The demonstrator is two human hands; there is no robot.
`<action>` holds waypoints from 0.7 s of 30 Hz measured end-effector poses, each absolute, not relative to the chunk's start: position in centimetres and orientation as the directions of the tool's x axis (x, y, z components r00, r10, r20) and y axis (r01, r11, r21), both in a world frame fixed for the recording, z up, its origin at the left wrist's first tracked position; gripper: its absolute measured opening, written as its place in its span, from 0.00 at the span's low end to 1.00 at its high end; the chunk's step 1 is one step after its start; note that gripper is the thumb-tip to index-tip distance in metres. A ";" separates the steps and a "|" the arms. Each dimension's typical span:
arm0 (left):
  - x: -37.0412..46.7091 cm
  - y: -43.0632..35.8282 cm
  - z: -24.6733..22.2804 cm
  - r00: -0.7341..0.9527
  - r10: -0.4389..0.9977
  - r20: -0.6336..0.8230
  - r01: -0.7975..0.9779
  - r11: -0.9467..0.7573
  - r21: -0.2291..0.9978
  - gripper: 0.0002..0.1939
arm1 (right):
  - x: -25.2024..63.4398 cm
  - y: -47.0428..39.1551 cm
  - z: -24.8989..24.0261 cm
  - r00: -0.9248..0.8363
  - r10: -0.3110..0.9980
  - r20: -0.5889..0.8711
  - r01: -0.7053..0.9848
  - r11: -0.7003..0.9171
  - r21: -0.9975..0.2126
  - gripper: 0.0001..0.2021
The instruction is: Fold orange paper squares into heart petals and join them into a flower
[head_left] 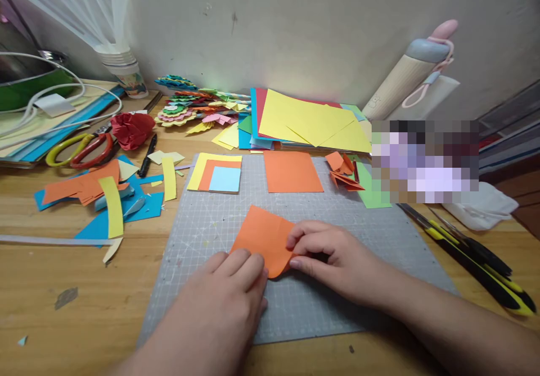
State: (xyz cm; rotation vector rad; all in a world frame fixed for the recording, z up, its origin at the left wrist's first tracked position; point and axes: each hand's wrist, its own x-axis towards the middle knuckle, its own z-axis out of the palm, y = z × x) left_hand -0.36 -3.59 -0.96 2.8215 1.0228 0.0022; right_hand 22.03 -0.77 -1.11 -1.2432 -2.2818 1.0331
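An orange sheet of paper [265, 232] lies at an angle on the grey cutting mat [202, 308], its near edge curved upward. My right hand [333, 255] pinches its right corner between thumb and fingers. At the sheet's lower left, my left hand [232, 294] rests with bent fingers on the paper; its fingertips are partly hidden. Beyond the hands, a flat orange square [293, 171] lies on the mat. To its left are stacked yellow, orange and light blue squares [225, 179], and to its right some folded orange pieces [343, 173].
Paper scraps [97, 187], scissors [90, 150] and a black pen [148, 155] lie at the left. Folded paper flowers [189, 108] and coloured sheets [312, 117] sit along the wall. A yellow-black utility knife [476, 263] lies at the right, near a leaning bottle [405, 72].
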 end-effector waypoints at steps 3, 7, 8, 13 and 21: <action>-0.4 -3.7 -0.9 0.780 0.625 -0.042 0.624 -0.770 0.133 0.11 | 21.4 -0.3 -1.5 -0.466 0.881 -0.077 0.625 0.266 -0.733 0.12; -0.6 -3.9 -0.5 0.783 0.621 -0.031 0.620 -0.777 0.107 0.15 | 20.8 0.3 -1.5 -0.448 0.890 -0.085 0.682 0.279 -0.676 0.12; -0.6 -3.9 -0.4 0.790 0.612 -0.030 0.612 -0.784 0.105 0.17 | 20.7 0.4 -1.5 -0.449 0.889 -0.092 0.697 0.284 -0.659 0.12; -0.3 -4.1 -0.3 0.763 0.645 -0.028 0.645 -0.760 0.081 0.17 | 20.5 0.3 -1.4 -0.454 0.886 -0.098 0.730 0.307 -0.611 0.11; -0.4 -4.3 -0.7 0.764 0.645 -0.024 0.644 -0.760 0.090 0.16 | 20.2 0.1 -1.5 -0.444 0.890 -0.102 0.763 0.316 -0.564 0.10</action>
